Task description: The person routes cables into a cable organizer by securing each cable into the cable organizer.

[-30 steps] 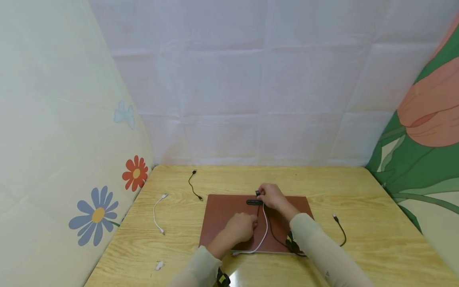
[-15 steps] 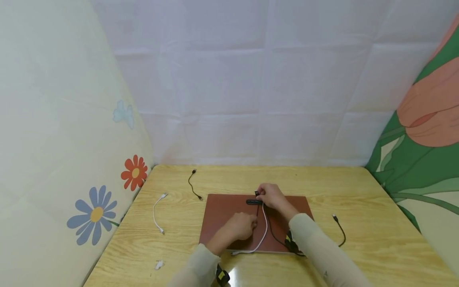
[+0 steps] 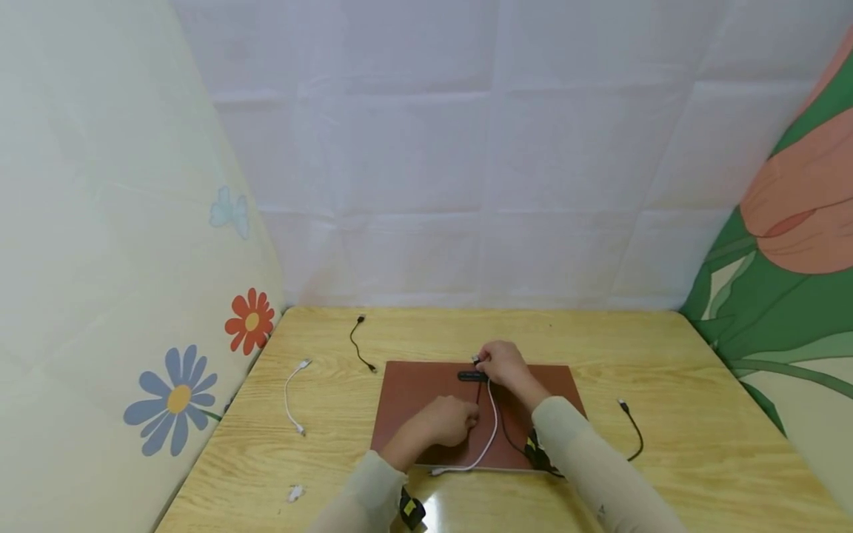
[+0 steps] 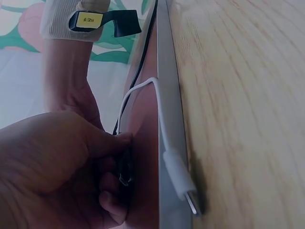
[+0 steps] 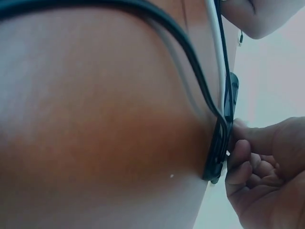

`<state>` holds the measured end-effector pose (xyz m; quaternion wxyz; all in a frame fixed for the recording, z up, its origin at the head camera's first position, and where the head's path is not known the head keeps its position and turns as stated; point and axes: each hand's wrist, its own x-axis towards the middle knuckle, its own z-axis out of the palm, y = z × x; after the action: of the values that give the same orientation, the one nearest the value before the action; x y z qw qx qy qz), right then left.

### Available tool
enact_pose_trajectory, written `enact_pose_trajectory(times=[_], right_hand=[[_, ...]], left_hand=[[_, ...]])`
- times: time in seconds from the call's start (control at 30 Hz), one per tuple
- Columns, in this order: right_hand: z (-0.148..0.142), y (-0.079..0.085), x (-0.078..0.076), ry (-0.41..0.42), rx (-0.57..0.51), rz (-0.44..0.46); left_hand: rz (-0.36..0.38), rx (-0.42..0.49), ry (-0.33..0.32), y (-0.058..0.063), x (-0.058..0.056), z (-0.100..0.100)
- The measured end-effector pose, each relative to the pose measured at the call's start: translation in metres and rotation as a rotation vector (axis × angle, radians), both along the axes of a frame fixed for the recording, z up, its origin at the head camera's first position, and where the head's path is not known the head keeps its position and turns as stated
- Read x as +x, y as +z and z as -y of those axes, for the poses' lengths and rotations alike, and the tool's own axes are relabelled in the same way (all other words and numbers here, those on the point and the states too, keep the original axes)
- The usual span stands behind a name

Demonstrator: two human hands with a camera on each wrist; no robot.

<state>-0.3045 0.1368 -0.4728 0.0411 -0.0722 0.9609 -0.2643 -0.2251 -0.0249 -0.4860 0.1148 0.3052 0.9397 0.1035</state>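
A small black cable holder (image 3: 472, 376) sits on a reddish-brown board (image 3: 406, 392). My right hand (image 3: 504, 364) pinches a black cable's USB plug (image 3: 476, 360) just behind the holder. This thin cable (image 3: 478, 392) runs forward over it to my left hand (image 3: 448, 420), whose thumb and fingers grip its near end, low over the board; the connector (image 4: 125, 177) shows between the fingers. A white cable (image 3: 496, 422) and a thicker black cable (image 5: 193, 55) also pass through the holder. The white connector (image 4: 180, 176) hangs past the board's front edge.
On the wooden table (image 3: 666, 355) lie a short black cable (image 3: 355, 342) and a white cable (image 3: 287, 396) to the left, plus a white scrap (image 3: 296, 492). Another black cable (image 3: 637, 428) lies on the right. Printed cloths stand at both sides.
The USB plug in my right fingers has tilted a little, and its metal end shows more now. My left hand has barely shifted.
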Motion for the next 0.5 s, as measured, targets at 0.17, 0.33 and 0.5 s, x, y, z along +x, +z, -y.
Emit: enact_pose_trajectory(times=[0.17,0.33,0.5], right_hand=[[0.0033,0.0012,-0.0001,0.008,0.058,-0.015],[0.0038,0.0026,-0.0010,0.016,0.081,-0.006],[0.0030,0.0044,0.0004,0.021,0.107,0.014]], left_hand=[[0.013,0.012,-0.045,0.0016,-0.0002,0.0036],[0.028,0.019,-0.077,0.0047,0.0000,0.0070],[0.014,0.027,-0.081,0.0025,0.0016,0.0069]])
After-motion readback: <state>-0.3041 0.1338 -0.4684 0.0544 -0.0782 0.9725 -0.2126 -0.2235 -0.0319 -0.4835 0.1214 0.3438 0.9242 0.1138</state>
